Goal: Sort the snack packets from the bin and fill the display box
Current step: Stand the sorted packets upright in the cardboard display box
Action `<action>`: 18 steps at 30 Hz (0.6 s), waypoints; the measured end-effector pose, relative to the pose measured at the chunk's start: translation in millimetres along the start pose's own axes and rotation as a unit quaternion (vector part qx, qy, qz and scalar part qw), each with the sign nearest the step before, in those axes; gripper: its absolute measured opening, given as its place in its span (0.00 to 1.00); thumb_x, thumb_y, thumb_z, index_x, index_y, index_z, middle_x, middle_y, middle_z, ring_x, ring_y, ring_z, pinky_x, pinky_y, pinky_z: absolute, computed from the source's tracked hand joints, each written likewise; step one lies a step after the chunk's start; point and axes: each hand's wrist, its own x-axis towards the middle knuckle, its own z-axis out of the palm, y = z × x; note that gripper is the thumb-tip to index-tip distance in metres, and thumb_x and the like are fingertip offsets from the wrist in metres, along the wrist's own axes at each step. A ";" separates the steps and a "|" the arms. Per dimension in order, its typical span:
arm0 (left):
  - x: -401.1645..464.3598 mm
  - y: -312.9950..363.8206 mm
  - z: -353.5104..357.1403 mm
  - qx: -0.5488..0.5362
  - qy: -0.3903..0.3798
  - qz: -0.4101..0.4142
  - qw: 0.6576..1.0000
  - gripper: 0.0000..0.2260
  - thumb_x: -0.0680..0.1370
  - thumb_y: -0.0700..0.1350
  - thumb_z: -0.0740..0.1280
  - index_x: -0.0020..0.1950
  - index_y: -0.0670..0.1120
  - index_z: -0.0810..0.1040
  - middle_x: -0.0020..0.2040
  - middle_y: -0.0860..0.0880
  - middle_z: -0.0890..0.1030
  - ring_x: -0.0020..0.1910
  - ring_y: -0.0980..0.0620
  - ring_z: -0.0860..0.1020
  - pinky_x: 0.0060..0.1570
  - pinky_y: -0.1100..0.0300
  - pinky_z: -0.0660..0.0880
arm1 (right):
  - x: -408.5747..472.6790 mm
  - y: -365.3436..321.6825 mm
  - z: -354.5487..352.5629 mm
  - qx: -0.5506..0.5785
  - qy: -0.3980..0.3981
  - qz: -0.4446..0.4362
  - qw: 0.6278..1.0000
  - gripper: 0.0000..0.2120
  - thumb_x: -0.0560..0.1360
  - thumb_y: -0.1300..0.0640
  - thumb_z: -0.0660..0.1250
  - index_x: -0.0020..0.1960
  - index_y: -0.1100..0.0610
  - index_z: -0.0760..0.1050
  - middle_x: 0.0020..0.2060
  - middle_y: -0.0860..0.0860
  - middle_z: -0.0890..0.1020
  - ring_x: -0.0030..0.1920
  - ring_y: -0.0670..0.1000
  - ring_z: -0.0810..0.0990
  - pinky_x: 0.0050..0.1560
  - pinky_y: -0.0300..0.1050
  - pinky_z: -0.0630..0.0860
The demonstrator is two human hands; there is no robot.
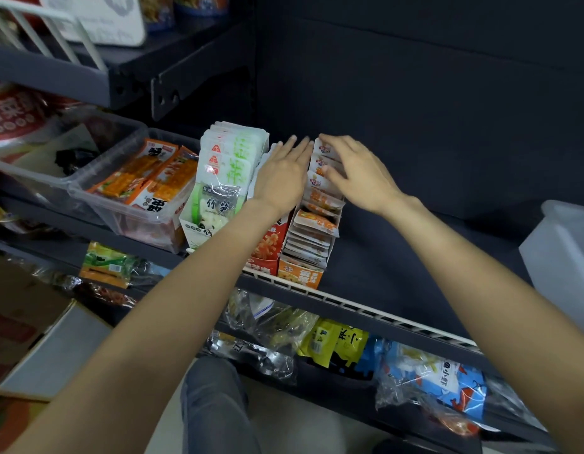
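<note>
Starting at the left of the dark shelf (415, 244), a clear plastic bin (97, 191) holds orange snack packets (146, 178) lying flat. Just to its right stands a green-and-white display box (199, 229) filled with upright bamboo-shoot packets (230, 162). Next comes a red display box (267, 247), largely covered by the left forearm. The left hand (282, 178) rests above it, fingers straight and pressed together, their tips pointing toward the back of the shelf and lying against the left side of the neighbouring row. That row is a stack of small orange-and-white snack packets (318, 221) standing in an orange display box (300, 276) at the white wire front rail (349, 306). The right hand (356, 173) rests on the rear packets, fingers spread and slightly bent, thumb touching a packet face. At far right sits a white container (566, 257). Bagged goods (428, 378) fill the shelf below.
</note>
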 end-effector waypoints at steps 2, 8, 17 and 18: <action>1.0 0.3 3.3 -0.007 0.008 0.009 1.000 0.23 0.82 0.39 0.52 0.77 0.40 0.51 0.78 0.44 0.54 0.77 0.47 0.50 0.74 0.57 0.43 | 0.2 -0.6 0.4 0.005 -0.002 0.004 1.000 0.25 0.79 0.55 0.60 0.75 0.55 0.60 0.69 0.52 0.68 0.68 0.53 0.68 0.65 0.51 0.68; -4.5 -4.3 -3.4 -0.149 0.018 0.002 0.989 0.21 0.84 0.42 0.51 0.76 0.39 0.52 0.76 0.40 0.58 0.76 0.47 0.55 0.74 0.59 0.48 | -3.1 -2.4 -1.3 0.034 -0.010 0.009 0.999 0.26 0.79 0.55 0.61 0.75 0.55 0.59 0.70 0.52 0.67 0.69 0.52 0.66 0.66 0.48 0.67; -77.4 3.1 -70.0 -0.413 0.114 -0.029 0.903 0.13 0.82 0.46 0.57 0.64 0.47 0.75 0.60 0.52 0.79 0.59 0.59 0.76 0.60 0.65 0.71 | -35.6 9.5 -21.4 0.099 0.008 0.020 0.995 0.30 0.79 0.49 0.62 0.76 0.51 0.55 0.73 0.51 0.63 0.72 0.51 0.61 0.71 0.48 0.61; -89.9 3.3 -72.0 -0.365 0.084 -0.017 0.927 0.14 0.81 0.48 0.58 0.64 0.48 0.75 0.61 0.52 0.78 0.61 0.58 0.74 0.61 0.63 0.69 | -40.8 11.4 -22.6 0.106 0.016 0.021 0.994 0.30 0.78 0.48 0.62 0.76 0.51 0.54 0.73 0.51 0.62 0.73 0.51 0.60 0.72 0.50 0.60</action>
